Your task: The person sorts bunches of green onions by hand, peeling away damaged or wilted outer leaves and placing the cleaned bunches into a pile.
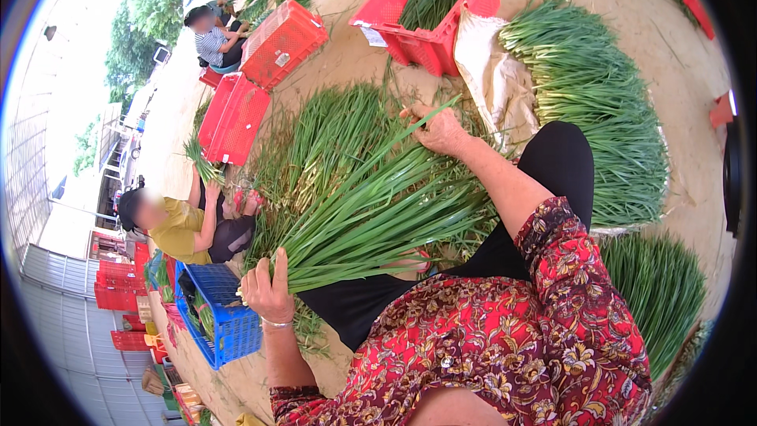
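My left hand (269, 290) is closed around the pale lower ends of a bunch of garlic chives (378, 221). Its long flat green leaves fan out to the right across my lap. At the tip side of the bunch is my right hand (441, 131), fingers curled. One long leaf crosses by those fingers, and what they grip, if anything, is hidden. Beyond the bunch, a loose pile of garlic chives (339, 134) lies on the ground among grassy scraps.
Neatly laid chives (591, 102) rest on a white sheet (490, 71) at right, with another heap (658, 292) nearer. A red crate (426, 39) holds greens; more red crates (233, 118) and a blue crate (236, 335) stand left. Two people (181, 229) sit there, one handling greens.
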Demonstrator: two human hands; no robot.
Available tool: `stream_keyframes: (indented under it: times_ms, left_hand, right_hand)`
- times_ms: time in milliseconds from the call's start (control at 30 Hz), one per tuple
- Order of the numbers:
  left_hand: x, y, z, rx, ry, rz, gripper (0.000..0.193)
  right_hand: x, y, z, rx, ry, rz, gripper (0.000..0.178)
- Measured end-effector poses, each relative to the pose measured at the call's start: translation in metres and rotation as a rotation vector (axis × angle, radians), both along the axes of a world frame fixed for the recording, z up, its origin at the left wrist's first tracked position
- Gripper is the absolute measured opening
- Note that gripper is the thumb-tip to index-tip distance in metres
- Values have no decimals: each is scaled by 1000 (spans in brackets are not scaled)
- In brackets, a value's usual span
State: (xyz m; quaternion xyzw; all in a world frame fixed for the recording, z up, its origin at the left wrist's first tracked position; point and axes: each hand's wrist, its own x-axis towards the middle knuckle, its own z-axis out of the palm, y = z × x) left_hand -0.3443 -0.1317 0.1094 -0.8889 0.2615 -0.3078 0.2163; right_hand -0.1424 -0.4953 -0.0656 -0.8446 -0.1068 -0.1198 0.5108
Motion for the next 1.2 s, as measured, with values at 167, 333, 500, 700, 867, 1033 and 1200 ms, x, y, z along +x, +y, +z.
stream_keyframes:
  times_ms: [167,333,500,700,867,1033,1200]
  left_hand:
    - [2,-1,-2,-16,-50,-43,45]
    - [5,-2,-3,-10,-40,-51,46]
    - [3,-4,-2,-26,44,-3,55]
    - [21,-14,-3,-35,81,50,54]
    - [58,3,-6,-197,247,370,82]
    - [119,-2,-30,-613,575,744,81]
    - [168,5,-137,-1782,1017,424,52]
  right_hand:
    - [-10,-6,27,52,56,104,21]
    - [-13,-14,25,-187,-198,93,15]
    - [-19,-10,25,-511,-268,-17,11]
    - [-8,-5,17,-230,-361,-445,14]
    - [4,-51,33,80,175,-506,24]
    - [-17,-27,31,-468,-90,-554,26]
    - [-49,25,47,-293,755,527,72]
